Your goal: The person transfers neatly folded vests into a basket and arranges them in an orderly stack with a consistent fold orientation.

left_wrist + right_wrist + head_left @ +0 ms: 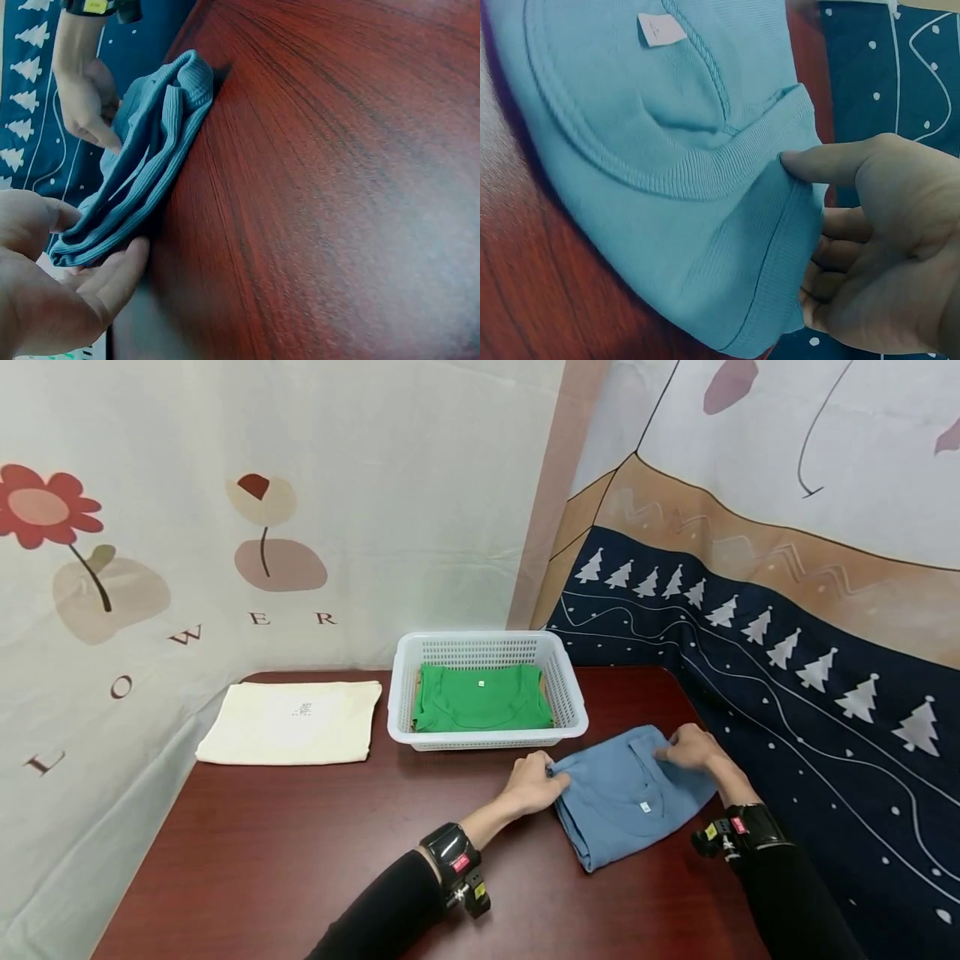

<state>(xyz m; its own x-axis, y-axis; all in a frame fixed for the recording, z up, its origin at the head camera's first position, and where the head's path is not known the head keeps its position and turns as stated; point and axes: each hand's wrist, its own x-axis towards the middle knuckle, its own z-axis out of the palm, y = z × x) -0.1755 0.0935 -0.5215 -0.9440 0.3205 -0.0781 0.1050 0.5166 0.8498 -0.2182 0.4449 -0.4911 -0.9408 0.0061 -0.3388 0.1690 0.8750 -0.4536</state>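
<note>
A folded blue shirt point(611, 797) with a ribbed neckline and a small white label point(645, 807) lies at the right of the table, turned at an angle. My left hand point(534, 783) pinches its left corner, thumb on top and fingers beneath the stacked layers, as the left wrist view shows. At the far right edge, my right hand point(693, 749) grips the cloth. In the right wrist view the right thumb point(821, 163) presses on top near the neckline, while the other fingers curl under the edge.
Behind the shirt stands a white perforated basket point(487, 741) holding a folded green shirt point(483, 700). A folded cream cloth point(291, 724) with small print lies at the back left of the dark red table point(300, 852). Printed curtains hang behind and along the right side.
</note>
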